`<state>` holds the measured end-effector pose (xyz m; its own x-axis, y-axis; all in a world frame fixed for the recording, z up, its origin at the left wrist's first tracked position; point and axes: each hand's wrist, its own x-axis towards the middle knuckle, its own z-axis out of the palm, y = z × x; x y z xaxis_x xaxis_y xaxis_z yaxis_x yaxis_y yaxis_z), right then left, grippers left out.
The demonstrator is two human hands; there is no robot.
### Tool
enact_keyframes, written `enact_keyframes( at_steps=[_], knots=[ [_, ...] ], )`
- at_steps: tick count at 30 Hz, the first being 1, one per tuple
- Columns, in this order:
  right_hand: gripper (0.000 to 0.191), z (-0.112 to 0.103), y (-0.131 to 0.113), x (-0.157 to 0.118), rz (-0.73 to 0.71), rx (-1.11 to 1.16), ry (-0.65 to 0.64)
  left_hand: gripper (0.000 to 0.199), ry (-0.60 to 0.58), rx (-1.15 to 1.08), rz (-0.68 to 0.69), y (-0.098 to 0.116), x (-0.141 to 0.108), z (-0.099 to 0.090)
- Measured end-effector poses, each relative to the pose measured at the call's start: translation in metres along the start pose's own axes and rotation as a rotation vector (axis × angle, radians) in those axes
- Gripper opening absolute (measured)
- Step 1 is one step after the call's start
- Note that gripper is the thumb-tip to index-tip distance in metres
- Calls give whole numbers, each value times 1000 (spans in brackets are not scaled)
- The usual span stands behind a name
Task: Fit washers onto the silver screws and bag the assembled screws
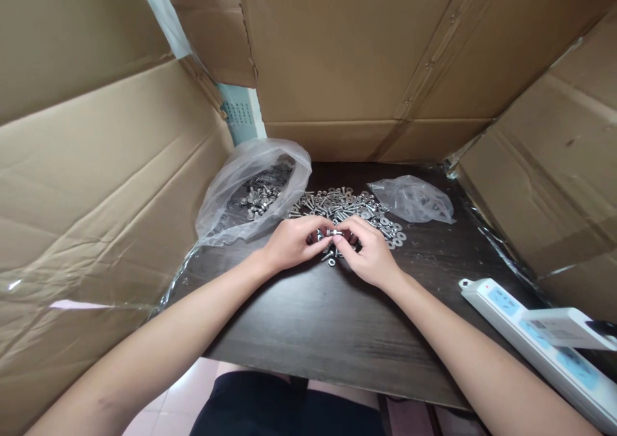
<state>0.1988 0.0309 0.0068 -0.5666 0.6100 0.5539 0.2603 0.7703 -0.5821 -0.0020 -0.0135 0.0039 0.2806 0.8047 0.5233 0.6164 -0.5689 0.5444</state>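
Between the fingertips of both hands sits a small metal bolt (336, 233), lying level with its ends toward each hand. My left hand (297, 242) pinches the bolt's left end between thumb and fingers. From the other side, my right hand (367, 251) is closed on its right end, where a nut or washer seems to sit, too small to tell. Just beyond and under the hands spreads a pile of loose bolts, nuts and washers (347, 208). A single nut (331, 263) lies on the table nearest me.
A clear plastic bag (216, 214) with metal fasteners inside stands open at the left. Another clear bag (414, 198) lies at the right back. A white power strip (501, 314) with a plugged-in adapter (562, 328) runs along the right. Cardboard walls (337, 56) enclose the dark table (289, 320).
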Motion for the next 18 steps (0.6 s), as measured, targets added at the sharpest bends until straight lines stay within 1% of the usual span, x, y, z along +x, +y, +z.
enact_keyframes(
  at_steps=[9,15,18],
  knots=[
    [13,1,2,-1,18,14,-20,17,-1,-12,-6,-1,0,0],
    [5,1,1,0,2,-4,8,16,2,-11,14,-1,0,0],
    [4,1,0,0,-5,-10,14,17,-1,-11,14,-1,0,0]
  ],
)
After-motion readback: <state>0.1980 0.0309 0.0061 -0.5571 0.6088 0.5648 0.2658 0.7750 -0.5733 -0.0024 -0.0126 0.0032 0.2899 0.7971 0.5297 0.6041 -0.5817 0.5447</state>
